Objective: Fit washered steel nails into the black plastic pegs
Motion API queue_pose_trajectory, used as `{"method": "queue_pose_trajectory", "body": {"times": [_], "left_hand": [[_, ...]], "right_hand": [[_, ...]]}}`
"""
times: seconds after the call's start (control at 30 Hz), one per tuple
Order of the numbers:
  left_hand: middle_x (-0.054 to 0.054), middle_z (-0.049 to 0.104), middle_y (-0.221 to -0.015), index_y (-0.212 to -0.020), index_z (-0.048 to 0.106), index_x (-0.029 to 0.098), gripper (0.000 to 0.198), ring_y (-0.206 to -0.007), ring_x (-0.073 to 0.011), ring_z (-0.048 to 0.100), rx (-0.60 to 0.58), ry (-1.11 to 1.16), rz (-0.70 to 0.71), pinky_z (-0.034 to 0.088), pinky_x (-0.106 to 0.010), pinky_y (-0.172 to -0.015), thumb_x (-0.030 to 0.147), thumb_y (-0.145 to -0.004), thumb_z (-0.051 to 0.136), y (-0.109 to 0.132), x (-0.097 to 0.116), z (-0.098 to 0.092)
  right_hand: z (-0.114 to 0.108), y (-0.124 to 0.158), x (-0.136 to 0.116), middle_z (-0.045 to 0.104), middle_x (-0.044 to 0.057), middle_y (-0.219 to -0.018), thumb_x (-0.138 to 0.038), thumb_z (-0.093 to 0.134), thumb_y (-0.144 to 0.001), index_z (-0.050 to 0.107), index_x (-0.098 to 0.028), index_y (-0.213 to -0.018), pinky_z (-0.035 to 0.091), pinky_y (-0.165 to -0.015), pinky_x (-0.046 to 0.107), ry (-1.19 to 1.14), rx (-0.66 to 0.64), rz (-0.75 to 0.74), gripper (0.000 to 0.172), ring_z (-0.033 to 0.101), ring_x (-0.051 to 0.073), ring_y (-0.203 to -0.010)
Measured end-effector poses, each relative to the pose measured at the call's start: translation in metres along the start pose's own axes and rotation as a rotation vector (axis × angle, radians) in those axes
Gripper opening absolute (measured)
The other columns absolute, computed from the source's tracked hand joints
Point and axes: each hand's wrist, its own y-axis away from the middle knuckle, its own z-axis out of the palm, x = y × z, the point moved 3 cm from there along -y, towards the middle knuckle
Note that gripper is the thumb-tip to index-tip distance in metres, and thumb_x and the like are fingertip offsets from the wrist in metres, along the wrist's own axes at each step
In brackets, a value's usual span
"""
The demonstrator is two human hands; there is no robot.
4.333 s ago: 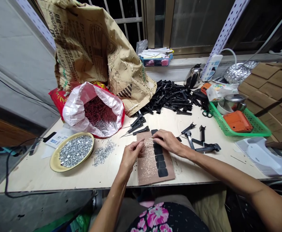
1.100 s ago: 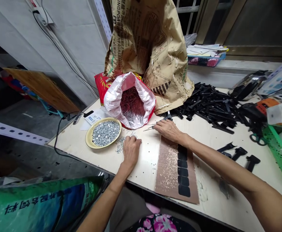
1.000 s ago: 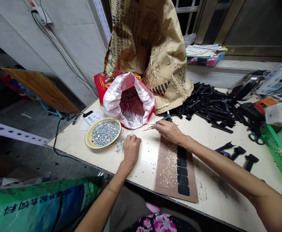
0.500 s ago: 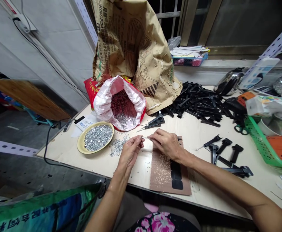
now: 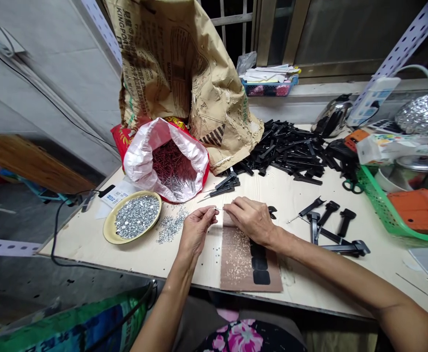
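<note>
My left hand (image 5: 198,226) is pinched at the tip of a thin metal pin (image 5: 219,209); whatever small piece is between its fingertips is hidden. My right hand (image 5: 252,220) is closed round a black plastic part with that pin pointing left out of it. The part's forked end (image 5: 271,211) shows behind the right knuckles. Below the right hand lies a brown board (image 5: 236,278) with pale crumbs and black squares on it. Loose small metal washers (image 5: 172,225) are scattered left of my left hand, beside a yellow bowl (image 5: 107,238) full of them.
A red bag with white lining (image 5: 135,164) holds many screws or nails. Behind it stands a torn brown paper sack (image 5: 214,98). Black plastic parts (image 5: 290,151) are heaped at the back, with several more (image 5: 329,217) at right. A green basket (image 5: 378,205) stands at the right edge.
The view has swung slightly to the right, so the table things sit further left. Both hands keep the same pinch, with the pin still between them.
</note>
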Motion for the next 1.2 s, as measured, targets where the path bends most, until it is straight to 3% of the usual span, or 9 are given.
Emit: {"method": "queue_pose_trajectory", "body": {"times": [0.3,0.67,0.83,0.9,0.97,1.07,1.13,1.2], "left_hand": [[-0.005,0.071,-0.075,-0.083,0.072,0.012,0.023,-0.061,-0.0081,0.058,-0.044,-0.115,0.008,0.047,-0.022,-0.065,0.029,-0.067,0.076,-0.003,-0.005,0.015],[-0.004,0.069,-0.069,-0.077,0.072,0.012,0.023,-0.06,-0.0099,0.056,-0.171,-0.33,0.016,0.045,-0.022,-0.064,0.033,-0.068,0.075,-0.008,0.001,0.027],[-0.006,0.067,-0.065,-0.067,0.071,0.011,0.028,-0.054,-0.0107,0.054,-0.273,-0.392,-0.147,0.043,-0.023,-0.056,0.038,-0.064,0.077,-0.008,-0.008,0.035],[-0.007,0.068,-0.069,-0.074,0.073,0.011,0.029,-0.056,-0.0116,0.055,-0.258,-0.375,-0.184,0.045,-0.024,-0.057,0.038,-0.064,0.077,-0.005,-0.015,0.039],[-0.008,0.07,-0.082,-0.09,0.074,0.014,0.034,-0.065,-0.0153,0.061,-0.211,-0.427,-0.121,0.049,-0.028,-0.064,0.039,-0.067,0.075,-0.001,-0.02,0.042],[-0.01,0.066,-0.112,-0.11,0.068,0.021,0.038,-0.1,-0.0242,0.061,-0.129,-0.696,0.161,0.048,-0.038,-0.088,0.04,-0.077,0.065,0.007,-0.024,0.041],[-0.011,0.058,-0.129,-0.12,0.062,0.021,0.04,-0.123,-0.0278,0.048,-0.131,-0.921,0.348,0.036,-0.046,-0.104,0.038,-0.085,0.055,0.013,-0.03,0.039],[-0.013,0.045,-0.142,-0.132,0.052,0.018,0.046,-0.137,-0.0288,0.03,-0.193,-1.1,0.437,0.025,-0.05,-0.112,0.035,-0.09,0.046,0.018,-0.042,0.037]], "right_hand": [[-0.001,0.012,0.012,0.059,0.0,-0.073,-0.025,0.044,-0.096,0.063,-0.021,-0.089,0.028,-0.06,0.029,0.068,0.057,0.037,0.021,0.05,0.013,-0.07],[-0.005,0.023,0.028,0.062,0.001,-0.085,-0.031,0.041,-0.097,0.061,-0.019,-0.093,0.03,-0.059,0.023,-0.196,-0.226,0.22,0.024,0.054,0.011,-0.071],[-0.007,0.037,0.032,0.061,0.002,-0.085,-0.028,0.042,-0.096,0.062,-0.018,-0.087,0.032,-0.059,0.024,-0.113,-0.225,0.159,0.024,0.054,0.012,-0.073],[-0.011,0.044,0.042,0.06,0.002,-0.086,-0.029,0.043,-0.096,0.063,-0.019,-0.091,0.033,-0.059,0.023,-0.156,-0.249,0.167,0.023,0.054,0.011,-0.074],[-0.014,0.049,0.059,0.059,0.001,-0.089,-0.032,0.044,-0.096,0.064,-0.021,-0.095,0.033,-0.057,0.021,-0.196,-0.273,0.199,0.023,0.053,0.01,-0.074],[-0.014,0.052,0.089,0.059,0.001,-0.088,-0.034,0.044,-0.096,0.064,-0.021,-0.094,0.032,-0.057,0.021,-0.165,-0.29,0.227,0.024,0.052,0.011,-0.076],[-0.01,0.055,0.104,0.059,0.002,-0.086,-0.033,0.046,-0.095,0.064,-0.019,-0.091,0.033,-0.059,0.022,-0.131,-0.295,0.218,0.023,0.052,0.012,-0.079],[-0.006,0.063,0.107,0.059,0.003,-0.084,-0.029,0.045,-0.095,0.062,-0.016,-0.089,0.034,-0.06,0.023,-0.1,-0.291,0.174,0.023,0.05,0.013,-0.079]]}}
